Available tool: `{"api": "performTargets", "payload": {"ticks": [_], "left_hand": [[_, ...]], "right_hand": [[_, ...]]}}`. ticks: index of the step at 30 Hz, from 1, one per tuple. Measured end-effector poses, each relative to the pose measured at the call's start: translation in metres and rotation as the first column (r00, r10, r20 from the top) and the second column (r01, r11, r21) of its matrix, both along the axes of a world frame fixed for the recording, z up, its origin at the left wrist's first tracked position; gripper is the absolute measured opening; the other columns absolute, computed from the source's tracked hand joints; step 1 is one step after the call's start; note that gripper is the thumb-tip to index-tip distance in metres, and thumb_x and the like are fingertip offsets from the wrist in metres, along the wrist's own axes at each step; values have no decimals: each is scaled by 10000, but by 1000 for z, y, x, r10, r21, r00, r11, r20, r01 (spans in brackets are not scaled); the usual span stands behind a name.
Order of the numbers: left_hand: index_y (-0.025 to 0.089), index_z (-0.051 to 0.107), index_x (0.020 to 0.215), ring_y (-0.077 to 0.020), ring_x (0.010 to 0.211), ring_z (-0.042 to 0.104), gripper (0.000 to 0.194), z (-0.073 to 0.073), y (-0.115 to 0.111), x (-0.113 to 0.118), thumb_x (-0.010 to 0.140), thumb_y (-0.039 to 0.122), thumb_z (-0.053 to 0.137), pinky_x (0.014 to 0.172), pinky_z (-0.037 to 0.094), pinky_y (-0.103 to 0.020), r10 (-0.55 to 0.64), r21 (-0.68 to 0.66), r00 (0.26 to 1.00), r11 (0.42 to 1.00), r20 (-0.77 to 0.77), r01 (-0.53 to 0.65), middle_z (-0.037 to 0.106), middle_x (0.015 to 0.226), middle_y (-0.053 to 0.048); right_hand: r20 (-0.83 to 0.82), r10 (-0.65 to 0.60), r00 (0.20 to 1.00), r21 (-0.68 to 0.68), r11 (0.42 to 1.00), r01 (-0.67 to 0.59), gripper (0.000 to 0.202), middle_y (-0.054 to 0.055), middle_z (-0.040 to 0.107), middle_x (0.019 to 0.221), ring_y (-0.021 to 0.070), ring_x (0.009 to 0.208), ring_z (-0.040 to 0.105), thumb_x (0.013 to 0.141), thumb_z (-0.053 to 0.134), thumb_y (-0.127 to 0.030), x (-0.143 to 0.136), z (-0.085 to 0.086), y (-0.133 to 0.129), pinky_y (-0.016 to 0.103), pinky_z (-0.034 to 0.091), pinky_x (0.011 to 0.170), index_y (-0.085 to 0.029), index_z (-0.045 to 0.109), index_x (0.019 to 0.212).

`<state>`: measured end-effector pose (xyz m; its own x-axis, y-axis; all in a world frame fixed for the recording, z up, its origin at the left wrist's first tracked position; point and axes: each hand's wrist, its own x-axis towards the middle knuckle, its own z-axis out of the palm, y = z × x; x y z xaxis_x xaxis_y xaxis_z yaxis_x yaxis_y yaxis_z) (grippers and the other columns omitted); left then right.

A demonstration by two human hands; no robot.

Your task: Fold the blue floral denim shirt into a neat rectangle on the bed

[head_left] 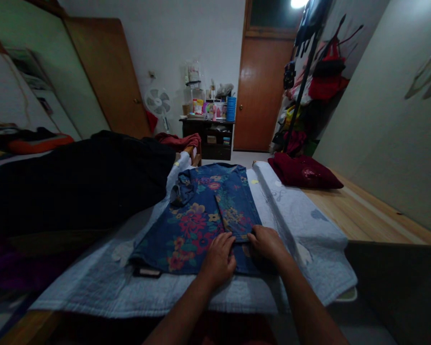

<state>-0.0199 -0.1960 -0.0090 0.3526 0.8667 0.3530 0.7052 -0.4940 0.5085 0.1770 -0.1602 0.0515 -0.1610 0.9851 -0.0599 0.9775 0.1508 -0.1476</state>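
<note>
A dark blue floral shirt (194,225) lies spread on a pale quilted cover, its hem toward me. Its right-hand sleeve (234,218) is folded inward over the body, while the other sleeve (184,188) lies bunched at the left side. My left hand (219,258) rests on the shirt by the left end of the folded cuff, fingers extended and thumb apart. At the cuff's right end, my right hand (267,242) has its fingers curled onto the fabric, gripping the edge.
A large black garment (82,182) covers the left side of the quilted cover (301,225). To the right, a folded dark red garment (305,171) lies on wooden boards (366,211). Beyond stand a white fan (158,101), a dark cabinet (208,139) and a wooden door (256,96).
</note>
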Motion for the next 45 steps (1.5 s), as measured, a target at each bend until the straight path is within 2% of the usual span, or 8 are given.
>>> {"api": "performTargets", "payload": {"ticks": [5, 11, 19, 27, 31, 36, 39, 45], "left_hand": [[121, 423, 1396, -267, 1317, 446, 650, -9, 2, -1, 751, 119, 508, 1107, 385, -501, 17, 12, 999, 1000, 38, -17, 514, 1397, -152], [160, 512, 1307, -271, 1327, 436, 563, -9, 2, -2, 747, 104, 516, 1121, 365, -525, -1, 17, 1000, 1000, 30, 0, 509, 1415, -122], [159, 544, 1287, -261, 1340, 427, 532, -5, 0, -1, 761, 90, 494, 1138, 350, -501, 10, -45, 1000, 999, 21, -9, 510, 1418, -115], [210, 620, 1193, -230, 1250, 530, 434, 30, 22, -33, 763, 168, 578, 1100, 401, -411, -123, -269, 983, 950, 135, 156, 598, 1318, -85], [200, 633, 1153, -242, 1318, 462, 345, 45, 64, -78, 819, 203, 544, 1125, 357, -417, 213, -173, 969, 966, 122, -191, 510, 1391, -96], [165, 553, 1285, -299, 1377, 380, 505, 43, 119, -128, 800, 288, 617, 1133, 325, -391, 604, -136, 789, 777, -109, -614, 363, 1469, -150], [204, 527, 1332, -336, 1345, 419, 568, 37, 140, -140, 782, 305, 625, 1094, 362, -405, 632, -197, 741, 715, -228, -670, 316, 1492, -150], [192, 537, 1340, -337, 1293, 471, 582, 27, 163, -139, 788, 362, 613, 1066, 379, -385, 619, -252, 726, 683, -298, -686, 365, 1457, -160]], "right_hand": [[-5, 12, 1000, 104, 995, -12, 312, 164, 680, 1124, 262, 1055, 631, 920, 432, -276, -20, 8, 39, 332, 429, 911, -133, 670, 1062], [-113, 24, 993, 206, 978, 0, 498, 191, 416, 1482, 253, 1376, 365, 927, 451, -268, -44, -21, 74, 335, 261, 1117, -46, 473, 1372], [-118, 33, 992, 231, 973, -5, 428, 155, 459, 1458, 271, 1375, 358, 950, 422, -313, -48, -55, 76, 397, 241, 1122, -130, 536, 1321], [-138, 24, 990, 226, 974, 8, 454, 150, 446, 1471, 275, 1379, 357, 944, 428, -313, -46, -58, 79, 408, 246, 1122, -132, 520, 1350], [-147, 21, 989, 214, 977, 11, 460, 152, 442, 1474, 281, 1376, 363, 940, 433, -320, -46, -59, 80, 411, 249, 1123, -131, 530, 1348], [-144, 16, 989, 208, 978, 15, 469, 143, 442, 1475, 273, 1387, 344, 940, 430, -321, -46, -59, 80, 403, 231, 1133, -132, 522, 1359], [-133, 13, 991, 215, 976, 16, 476, 145, 441, 1476, 279, 1382, 354, 943, 426, -321, -47, -58, 79, 402, 232, 1135, -121, 517, 1365], [-126, 19, 992, 216, 976, 9, 477, 148, 445, 1473, 285, 1373, 370, 946, 416, -325, -47, -55, 78, 403, 245, 1136, -115, 526, 1360]]}}
